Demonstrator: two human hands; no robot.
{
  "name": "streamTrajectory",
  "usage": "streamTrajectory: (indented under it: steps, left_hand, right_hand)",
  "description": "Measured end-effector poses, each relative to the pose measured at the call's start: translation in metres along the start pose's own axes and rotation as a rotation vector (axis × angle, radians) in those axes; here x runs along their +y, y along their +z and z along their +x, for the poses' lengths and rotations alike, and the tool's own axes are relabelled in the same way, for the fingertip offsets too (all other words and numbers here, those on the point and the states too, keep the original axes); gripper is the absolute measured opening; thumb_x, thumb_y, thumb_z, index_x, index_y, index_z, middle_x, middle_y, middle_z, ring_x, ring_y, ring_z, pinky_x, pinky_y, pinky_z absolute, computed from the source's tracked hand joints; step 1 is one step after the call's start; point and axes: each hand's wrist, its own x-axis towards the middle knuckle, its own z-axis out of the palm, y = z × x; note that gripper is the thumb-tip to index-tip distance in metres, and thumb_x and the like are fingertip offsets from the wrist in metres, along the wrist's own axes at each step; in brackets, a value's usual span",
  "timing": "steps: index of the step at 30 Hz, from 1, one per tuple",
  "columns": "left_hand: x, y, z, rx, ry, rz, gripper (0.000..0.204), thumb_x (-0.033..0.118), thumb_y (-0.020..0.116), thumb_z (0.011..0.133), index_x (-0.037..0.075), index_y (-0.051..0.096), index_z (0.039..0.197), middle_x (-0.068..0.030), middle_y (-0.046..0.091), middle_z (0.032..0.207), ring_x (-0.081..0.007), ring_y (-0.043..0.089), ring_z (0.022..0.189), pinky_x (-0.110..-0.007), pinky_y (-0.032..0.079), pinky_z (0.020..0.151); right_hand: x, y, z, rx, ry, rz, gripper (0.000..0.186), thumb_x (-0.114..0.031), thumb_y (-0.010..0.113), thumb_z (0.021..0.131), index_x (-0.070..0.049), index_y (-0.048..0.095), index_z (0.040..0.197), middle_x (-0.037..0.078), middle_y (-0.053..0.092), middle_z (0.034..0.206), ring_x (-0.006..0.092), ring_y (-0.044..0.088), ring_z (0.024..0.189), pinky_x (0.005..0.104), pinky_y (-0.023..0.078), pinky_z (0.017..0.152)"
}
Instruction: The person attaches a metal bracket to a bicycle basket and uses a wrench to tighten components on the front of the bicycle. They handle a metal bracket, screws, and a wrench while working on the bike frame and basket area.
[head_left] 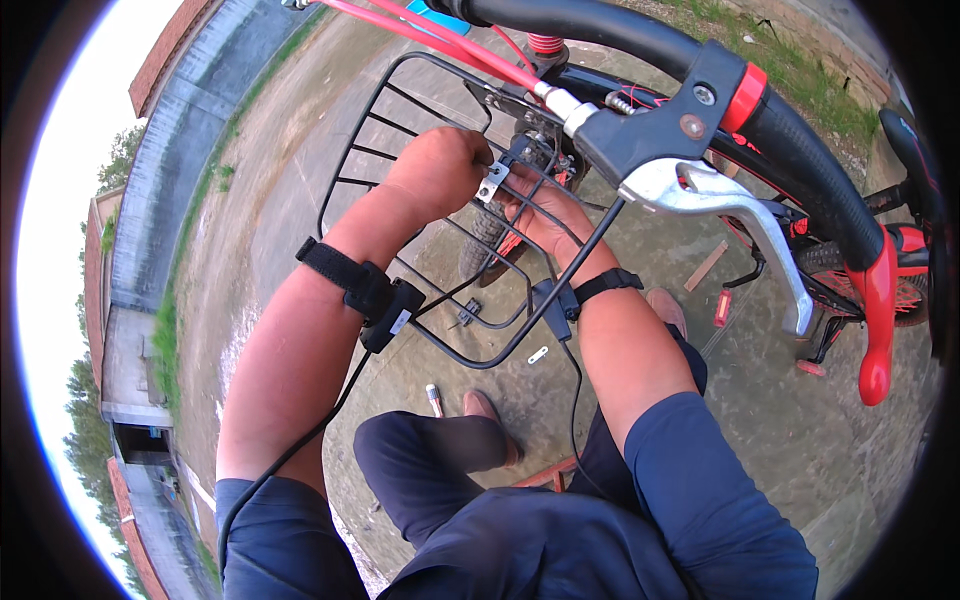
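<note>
A small, flat silver metal plate [491, 183], pierced with a hole, is sitting between the two hands at the black wire basket [594, 240], the left hand's [440, 170] fingers curling in at its upper edge and the right hand's [548, 215] reaching up its right side, though I can't tell whether either is clamping on it. Around them the basket's thin, round bars are crossing a knobbly tyre [485, 235], while a smooth silver brake lever [755, 215] is curving beside the textured black handlebar [805, 155], above grey, blotchy ground [800, 440].
</note>
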Motion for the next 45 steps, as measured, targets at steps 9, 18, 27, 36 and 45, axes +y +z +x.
streamTrajectory:
  steps: [9,18,27,36,45]
  left_hand:
    - [-0.011,0.013,-0.002,0.114,0.172,0.024,0.02,0.013,0.06,0.081,0.007,0.071,0.096,-0.0173,0.069,0.088,-0.0355,0.067,0.086,-0.043,0.053,0.077]
    - [0.002,0.001,-0.004,0.09,0.145,0.0,0.018,0.014,0.061,0.082,0.005,0.069,0.095,-0.0175,0.07,0.088,-0.0358,0.067,0.087,-0.043,0.053,0.077]
    - [0.013,0.005,0.007,-0.005,-0.077,-0.003,0.023,0.024,0.066,0.083,0.003,0.068,0.094,-0.0179,0.069,0.087,-0.0364,0.066,0.086,-0.045,0.052,0.077]
    - [0.021,0.001,0.004,-0.06,-0.21,0.036,0.022,0.022,0.067,0.082,0.002,0.067,0.09,-0.0175,0.069,0.087,-0.0358,0.067,0.085,-0.045,0.053,0.075]
    - [0.009,0.005,-0.008,0.177,0.175,-0.041,0.02,0.019,0.064,0.081,0.0,0.067,0.084,-0.0198,0.068,0.084,-0.0374,0.066,0.084,-0.045,0.054,0.075]
  right_hand:
    - [0.011,0.006,0.001,0.048,-0.013,0.105,0.028,-0.013,0.073,0.087,-0.008,0.064,0.113,0.002,0.069,0.1,0.0133,0.063,0.086,0.0188,0.045,0.063]
    - [0.008,0.025,-0.009,0.045,-0.061,0.024,0.023,-0.018,0.075,0.085,-0.009,0.066,0.105,-0.001,0.067,0.091,0.0111,0.062,0.079,0.0186,0.044,0.058]
    - [0.02,0.008,0.001,0.128,-0.033,0.168,0.018,-0.015,0.077,0.083,-0.01,0.065,0.097,0.0,0.067,0.087,0.0126,0.062,0.075,0.0198,0.045,0.057]
    - [0.028,-0.013,0.014,0.04,-0.053,0.149,0.018,-0.014,0.072,0.088,-0.009,0.063,0.103,0.002,0.068,0.091,0.0108,0.062,0.074,0.0196,0.045,0.058]
    - [0.02,0.01,0.0,-0.027,-0.112,0.05,0.018,-0.019,0.069,0.09,-0.009,0.064,0.104,0.003,0.069,0.092,0.0122,0.062,0.074,0.0216,0.046,0.059]
